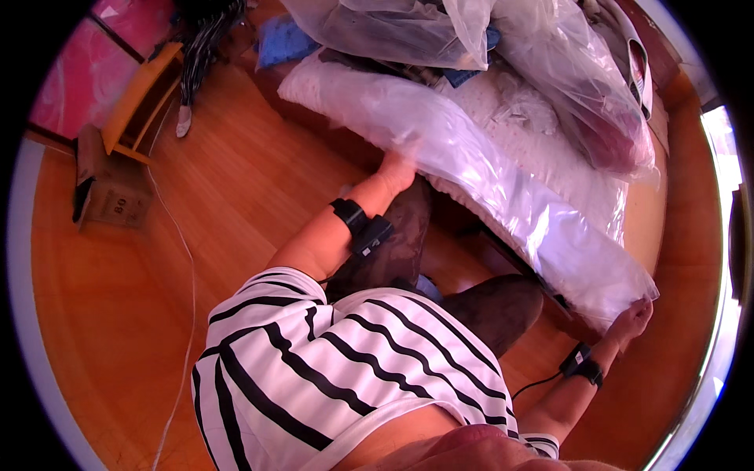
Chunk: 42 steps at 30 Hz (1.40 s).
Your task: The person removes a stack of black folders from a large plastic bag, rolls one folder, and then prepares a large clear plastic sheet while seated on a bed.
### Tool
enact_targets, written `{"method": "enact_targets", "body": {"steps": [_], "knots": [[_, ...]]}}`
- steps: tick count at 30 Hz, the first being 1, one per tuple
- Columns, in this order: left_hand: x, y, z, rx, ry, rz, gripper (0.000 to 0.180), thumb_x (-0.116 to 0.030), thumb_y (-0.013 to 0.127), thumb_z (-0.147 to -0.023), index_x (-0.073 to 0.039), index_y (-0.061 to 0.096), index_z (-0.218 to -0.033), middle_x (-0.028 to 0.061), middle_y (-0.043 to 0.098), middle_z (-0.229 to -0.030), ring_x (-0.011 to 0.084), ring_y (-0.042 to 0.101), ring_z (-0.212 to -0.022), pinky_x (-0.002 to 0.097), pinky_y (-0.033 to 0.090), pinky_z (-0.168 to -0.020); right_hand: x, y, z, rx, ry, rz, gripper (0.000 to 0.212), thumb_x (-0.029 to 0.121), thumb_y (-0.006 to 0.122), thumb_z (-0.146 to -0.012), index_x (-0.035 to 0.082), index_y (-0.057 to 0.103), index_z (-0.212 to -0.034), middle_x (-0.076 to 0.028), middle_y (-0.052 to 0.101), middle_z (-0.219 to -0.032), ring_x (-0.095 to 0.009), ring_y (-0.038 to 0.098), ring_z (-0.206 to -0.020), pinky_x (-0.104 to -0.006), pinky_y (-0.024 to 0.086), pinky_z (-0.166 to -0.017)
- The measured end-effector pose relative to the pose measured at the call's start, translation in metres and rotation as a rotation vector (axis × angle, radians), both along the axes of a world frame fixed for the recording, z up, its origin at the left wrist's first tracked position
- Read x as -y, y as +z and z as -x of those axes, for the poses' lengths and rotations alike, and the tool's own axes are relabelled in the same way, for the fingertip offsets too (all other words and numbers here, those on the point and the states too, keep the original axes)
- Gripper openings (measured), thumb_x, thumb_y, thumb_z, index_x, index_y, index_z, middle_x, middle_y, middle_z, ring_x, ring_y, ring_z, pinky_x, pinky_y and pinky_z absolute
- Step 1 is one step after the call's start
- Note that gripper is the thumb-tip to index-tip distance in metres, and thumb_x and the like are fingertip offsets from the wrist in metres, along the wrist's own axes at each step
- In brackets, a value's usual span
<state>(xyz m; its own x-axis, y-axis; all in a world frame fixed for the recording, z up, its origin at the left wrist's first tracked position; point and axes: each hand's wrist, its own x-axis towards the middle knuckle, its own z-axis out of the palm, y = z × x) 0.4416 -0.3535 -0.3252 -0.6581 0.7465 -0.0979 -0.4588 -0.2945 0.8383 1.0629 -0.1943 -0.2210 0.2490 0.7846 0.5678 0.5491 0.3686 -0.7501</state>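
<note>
In the head view, a long white plastic-covered bundle (495, 177) is being held slantwise from the upper centre to the lower right. Near the centre, its lower edge is being touched by the left hand (399, 169); the fingers are being obscured, so whether they are gripping cannot be told. At the lower right, its end corner is being pinched by the bent fingers of the right hand (633, 320). Clear plastic bags (567, 78) are being supported behind it, upper right.
</note>
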Motion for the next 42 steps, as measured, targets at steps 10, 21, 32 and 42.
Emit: {"method": "enact_targets", "body": {"steps": [10,21,32,42], "knots": [[0.065,-0.011,0.046,-1.186,0.606,0.577,0.096,-0.021,0.086,-0.066,-0.007,0.035,-0.146,0.0244,0.044,-0.139,0.039,0.039,-0.133,0.0548,0.031,-0.109,0.069,0.005,0.123,1.188,-0.499,0.312,0.08,0.04,0.071,-0.086,0.0,0.039,-0.147,-0.024,0.042,-0.148,-0.039,0.037,-0.139,-0.0477,0.031,-0.113],[0.044,0.054,0.079,-1.689,-0.515,0.14,0.056,-0.021,0.064,-0.081,-0.013,0.058,-0.136,0.0125,0.05,-0.146,0.033,0.04,-0.138,0.0449,0.032,-0.114,0.085,-0.024,0.208,1.133,0.299,0.339,0.065,0.033,0.072,-0.084,0.017,0.047,-0.142,-0.015,0.043,-0.148,-0.036,0.036,-0.139,-0.0501,0.034,-0.11],[0.018,0.045,-0.003,-2.161,-0.233,0.384,0.061,-0.043,0.07,-0.084,-0.023,0.054,-0.139,0.0191,0.048,-0.144,0.0364,0.044,-0.134,0.0494,0.036,-0.106,0.077,-0.029,0.207,1.087,0.323,0.373,0.064,0.039,0.069,-0.085,0.018,0.049,-0.142,-0.017,0.046,-0.146,-0.037,0.039,-0.138,-0.0482,0.036,-0.111],[-0.031,0.098,0.048,-1.701,-0.678,0.381,0.029,-0.036,0.055,-0.096,-0.02,0.068,-0.116,0.0148,0.069,-0.109,0.0382,0.063,-0.102,0.0466,0.052,-0.086,0.093,-0.011,0.228,1.16,0.267,0.512,0.092,0.045,0.084,-0.069,0.016,0.041,-0.146,-0.017,0.041,-0.15,-0.037,0.034,-0.142,-0.055,0.035,-0.11]]}}
